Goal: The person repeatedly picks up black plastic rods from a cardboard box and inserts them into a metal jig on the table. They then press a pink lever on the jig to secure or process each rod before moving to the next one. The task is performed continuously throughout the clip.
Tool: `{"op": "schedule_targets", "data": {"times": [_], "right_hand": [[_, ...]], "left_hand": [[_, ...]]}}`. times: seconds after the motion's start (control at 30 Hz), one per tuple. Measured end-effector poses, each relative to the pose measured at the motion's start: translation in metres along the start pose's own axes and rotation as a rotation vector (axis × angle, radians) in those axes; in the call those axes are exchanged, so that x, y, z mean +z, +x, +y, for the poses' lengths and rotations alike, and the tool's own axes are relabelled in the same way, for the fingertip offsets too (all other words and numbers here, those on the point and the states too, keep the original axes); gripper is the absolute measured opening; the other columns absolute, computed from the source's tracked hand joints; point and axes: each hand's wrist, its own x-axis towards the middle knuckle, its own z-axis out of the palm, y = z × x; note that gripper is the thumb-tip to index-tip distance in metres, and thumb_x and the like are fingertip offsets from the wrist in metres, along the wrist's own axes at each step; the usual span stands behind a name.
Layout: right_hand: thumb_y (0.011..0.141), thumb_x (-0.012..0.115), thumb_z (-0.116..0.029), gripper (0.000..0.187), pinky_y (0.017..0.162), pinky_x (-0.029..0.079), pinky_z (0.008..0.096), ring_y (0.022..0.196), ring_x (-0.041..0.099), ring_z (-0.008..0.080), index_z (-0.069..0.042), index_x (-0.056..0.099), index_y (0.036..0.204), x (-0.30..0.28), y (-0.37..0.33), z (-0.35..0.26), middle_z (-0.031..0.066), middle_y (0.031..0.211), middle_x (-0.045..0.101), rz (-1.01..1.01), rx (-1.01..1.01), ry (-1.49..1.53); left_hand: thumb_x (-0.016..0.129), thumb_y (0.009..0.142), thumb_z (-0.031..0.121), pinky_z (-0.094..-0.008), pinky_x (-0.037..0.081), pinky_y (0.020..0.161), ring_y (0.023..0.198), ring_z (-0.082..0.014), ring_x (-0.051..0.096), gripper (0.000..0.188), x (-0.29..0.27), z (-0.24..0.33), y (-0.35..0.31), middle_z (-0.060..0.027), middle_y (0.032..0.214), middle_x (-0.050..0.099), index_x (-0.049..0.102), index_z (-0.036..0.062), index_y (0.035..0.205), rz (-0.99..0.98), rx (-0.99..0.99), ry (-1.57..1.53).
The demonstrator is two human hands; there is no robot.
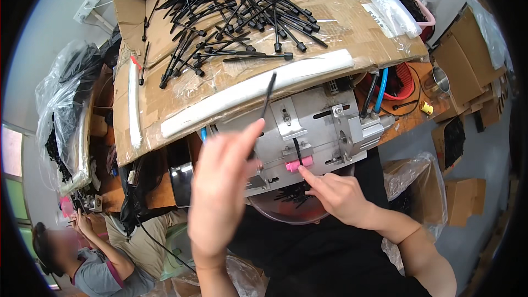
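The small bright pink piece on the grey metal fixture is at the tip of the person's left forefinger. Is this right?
Only the hand is wrong. In the head view, the small bright pink piece on the grey metal fixture is at the forefinger tip of the right hand.

One head view, the left of two side-by-side fisheyes. Worn on head, faces steeply down and slightly forward; upright, unmirrored. Left hand (221, 190) sits close to lens, large; right hand (342, 197) looks smaller. Metal fixture (318, 138) near mid-frame, cardboard (341, 27) beyond it at top. Reach is wide: co-worker (110, 269) fits at lower left. Edges bend toward dark round rim.
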Motion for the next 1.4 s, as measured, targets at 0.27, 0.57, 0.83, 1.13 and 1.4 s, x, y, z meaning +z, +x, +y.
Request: {"op": "schedule_targets", "data": {"times": [0.27,0.57,0.83,1.13,1.4], "right_hand": [[0.084,0.070,-0.010,0.019,0.062,0.051,0.0380,0.073,0.065,0.0286,-0.006,0.064,0.101,-0.077,0.129,0.022,0.0097,0.088,0.064,0.512,-0.111,-0.220],[0.085,0.071,-0.009,0.020,0.063,0.048,0.0346,0.068,0.059,0.0242,-0.003,0.066,0.103,-0.097,0.142,0.024,0.0095,0.078,0.059,0.607,-0.030,-0.133],[0.080,0.069,-0.008,0.009,0.077,0.051,0.0402,0.094,0.062,0.0288,-0.005,0.063,0.086,-0.081,0.159,0.041,0.0084,0.091,0.062,0.374,-0.099,-0.284],[0.078,0.068,-0.007,0.012,0.074,0.050,0.0411,0.093,0.059,0.0289,-0.005,0.063,0.089,-0.090,0.224,0.070,0.0096,0.089,0.058,0.027,-0.305,-0.514],[0.082,0.064,-0.001,0.014,0.075,0.051,0.0360,0.085,0.061,0.0297,-0.003,0.062,0.096,-0.135,0.192,0.083,0.0094,0.092,0.062,0.408,-0.443,-0.552]], "left_hand": [[0.074,0.076,0.003,-0.0379,0.045,0.078,0.087,-0.0277,0.052,0.073,0.099,0.025,-0.086,-0.0120,0.097,0.055,0.044,-0.0055,0.142,-0.051,-0.041,0.183],[0.063,0.082,0.000,-0.0332,0.047,0.079,0.086,-0.0233,0.052,0.062,0.119,0.017,-0.075,-0.0100,0.096,0.052,0.043,-0.0098,0.140,-0.065,-0.051,0.246],[0.057,0.075,-0.010,-0.0417,0.046,0.086,0.096,-0.0323,0.053,0.060,0.043,-0.005,-0.003,-0.0164,0.103,0.055,0.052,-0.0016,0.134,0.042,0.101,0.189],[0.062,0.081,-0.008,-0.0403,0.050,0.076,0.082,-0.0336,0.062,0.015,-0.008,-0.109,0.153,-0.0159,0.090,0.064,0.066,-0.0013,0.093,0.230,0.133,0.137],[0.062,0.087,-0.005,-0.0375,0.050,0.079,0.088,-0.0311,0.064,0.025,0.008,-0.057,0.062,-0.0166,0.097,0.066,0.065,0.0004,0.111,0.355,0.136,0.152]]}}
